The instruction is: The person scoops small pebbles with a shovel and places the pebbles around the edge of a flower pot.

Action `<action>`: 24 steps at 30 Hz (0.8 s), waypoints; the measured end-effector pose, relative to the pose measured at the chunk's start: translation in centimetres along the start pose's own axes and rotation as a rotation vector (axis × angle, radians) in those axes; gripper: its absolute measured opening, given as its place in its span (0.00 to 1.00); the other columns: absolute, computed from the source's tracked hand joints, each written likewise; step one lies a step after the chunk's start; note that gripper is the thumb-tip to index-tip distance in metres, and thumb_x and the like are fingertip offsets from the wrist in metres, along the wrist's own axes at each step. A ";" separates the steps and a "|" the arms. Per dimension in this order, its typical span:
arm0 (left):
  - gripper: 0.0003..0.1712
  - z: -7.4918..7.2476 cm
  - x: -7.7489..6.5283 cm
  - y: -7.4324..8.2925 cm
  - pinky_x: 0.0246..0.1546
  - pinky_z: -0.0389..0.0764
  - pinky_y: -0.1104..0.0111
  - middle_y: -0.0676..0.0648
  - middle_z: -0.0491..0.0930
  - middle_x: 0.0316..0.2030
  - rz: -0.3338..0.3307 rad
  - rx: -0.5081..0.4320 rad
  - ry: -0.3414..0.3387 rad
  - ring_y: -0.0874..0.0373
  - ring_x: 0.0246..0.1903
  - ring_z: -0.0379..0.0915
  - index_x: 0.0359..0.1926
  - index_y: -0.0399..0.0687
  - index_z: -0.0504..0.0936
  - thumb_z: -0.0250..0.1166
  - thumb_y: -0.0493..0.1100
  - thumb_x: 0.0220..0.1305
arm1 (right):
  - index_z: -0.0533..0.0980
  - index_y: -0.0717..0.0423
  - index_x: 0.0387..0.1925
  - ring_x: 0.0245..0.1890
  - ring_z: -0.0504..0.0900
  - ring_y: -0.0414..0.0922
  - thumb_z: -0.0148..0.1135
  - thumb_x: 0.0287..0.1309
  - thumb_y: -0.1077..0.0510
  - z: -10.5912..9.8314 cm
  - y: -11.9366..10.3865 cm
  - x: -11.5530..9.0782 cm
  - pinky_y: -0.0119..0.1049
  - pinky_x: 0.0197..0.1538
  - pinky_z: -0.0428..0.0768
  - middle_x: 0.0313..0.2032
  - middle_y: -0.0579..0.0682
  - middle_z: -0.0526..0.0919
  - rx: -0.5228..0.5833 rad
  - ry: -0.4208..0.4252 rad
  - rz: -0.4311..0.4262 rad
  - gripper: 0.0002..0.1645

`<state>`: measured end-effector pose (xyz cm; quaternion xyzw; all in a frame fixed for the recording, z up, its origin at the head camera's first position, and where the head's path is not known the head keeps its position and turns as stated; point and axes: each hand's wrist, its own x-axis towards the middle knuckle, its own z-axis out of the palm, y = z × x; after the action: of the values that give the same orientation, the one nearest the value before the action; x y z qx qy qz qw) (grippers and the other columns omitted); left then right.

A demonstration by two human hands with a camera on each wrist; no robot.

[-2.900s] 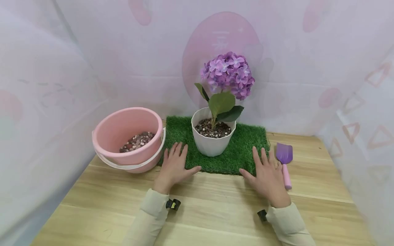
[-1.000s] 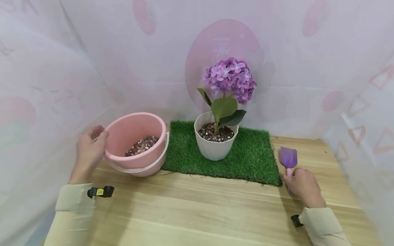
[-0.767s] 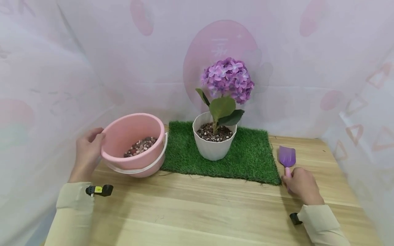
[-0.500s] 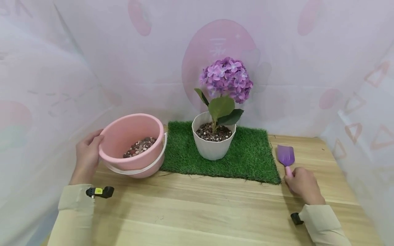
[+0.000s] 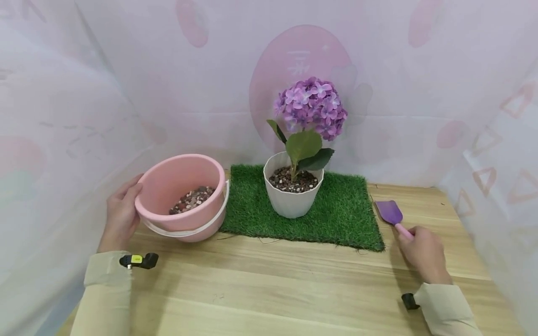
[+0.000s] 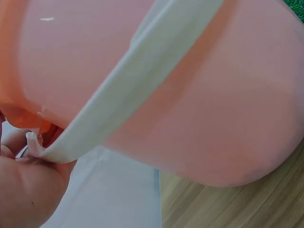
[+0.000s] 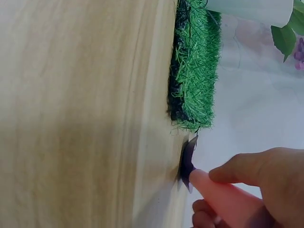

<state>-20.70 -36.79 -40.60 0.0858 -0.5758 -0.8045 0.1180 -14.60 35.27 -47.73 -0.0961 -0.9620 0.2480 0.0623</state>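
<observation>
At the left, my left hand (image 5: 119, 212) grips the rim of a pink bucket (image 5: 201, 223), its thumb at the rim's edge. Several small stones (image 5: 192, 199) lie inside the bucket. In the left wrist view the bucket's white handle (image 6: 118, 90) slants across its wall, meeting it close to the hand. Over on the right, my right hand (image 5: 426, 252) holds a small toy shovel (image 5: 389, 213) by its pink grip. The shovel's purple blade (image 7: 188, 161) points away from the hand and sits low by the tabletop in the right wrist view.
Between the hands, a white flowerpot (image 5: 292, 200) with a purple hydrangea (image 5: 313, 107) stands on a green grass mat (image 5: 344, 214). Printed cloth (image 5: 391, 84) hangs behind and at both sides of the wooden table (image 5: 277, 289).
From resting flat by the mat, my left hand has gone to the bucket and my right to the shovel. The shovel has just turned, its blade swinging left and its grip rightward.
</observation>
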 end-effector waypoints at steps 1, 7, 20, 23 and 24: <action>0.31 0.0 0.1 0.0 0.57 0.83 0.75 0.50 0.75 0.73 -0.001 0.012 0.008 0.70 0.52 0.84 0.75 0.42 0.72 0.66 0.41 0.76 | 0.83 0.74 0.48 0.31 0.83 0.57 0.63 0.68 0.55 0.0 0.0 0.0 0.42 0.29 0.79 0.36 0.70 0.87 0.007 0.014 0.001 0.22; 0.29 -0.2 0.3 0.0 0.56 0.84 0.76 0.44 0.69 0.76 0.013 0.090 0.052 0.71 0.51 0.84 0.74 0.41 0.73 0.64 0.42 0.77 | 0.81 0.77 0.52 0.34 0.86 0.64 0.63 0.68 0.56 0.4 0.0 -0.1 0.56 0.35 0.85 0.42 0.75 0.87 0.048 0.102 0.023 0.24; 0.29 -0.3 -0.2 -0.1 0.54 0.85 0.76 0.45 0.73 0.74 0.010 0.199 0.118 0.70 0.52 0.84 0.74 0.42 0.74 0.65 0.46 0.76 | 0.82 0.74 0.54 0.37 0.87 0.65 0.64 0.69 0.55 0.2 -0.5 0.1 0.34 0.26 0.77 0.47 0.75 0.87 0.078 0.163 0.066 0.24; 0.29 -0.4 -0.4 0.0 0.55 0.85 0.76 0.43 0.71 0.75 0.006 0.217 0.131 0.70 0.53 0.83 0.73 0.43 0.74 0.64 0.45 0.77 | 0.83 0.73 0.52 0.38 0.87 0.67 0.65 0.68 0.55 0.1 -0.5 0.1 0.35 0.27 0.78 0.46 0.74 0.87 0.078 0.189 0.051 0.23; 0.28 -0.4 -0.5 0.0 0.54 0.85 0.76 0.43 0.71 0.75 0.005 0.223 0.138 0.70 0.53 0.83 0.73 0.43 0.75 0.64 0.45 0.77 | 0.84 0.73 0.51 0.39 0.88 0.68 0.66 0.68 0.55 0.1 -0.5 0.1 0.36 0.28 0.78 0.46 0.74 0.87 0.076 0.196 0.046 0.22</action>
<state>-20.08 -37.00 -40.69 0.1522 -0.6525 -0.7273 0.1490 -14.79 34.77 -47.54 -0.1395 -0.9386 0.2753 0.1539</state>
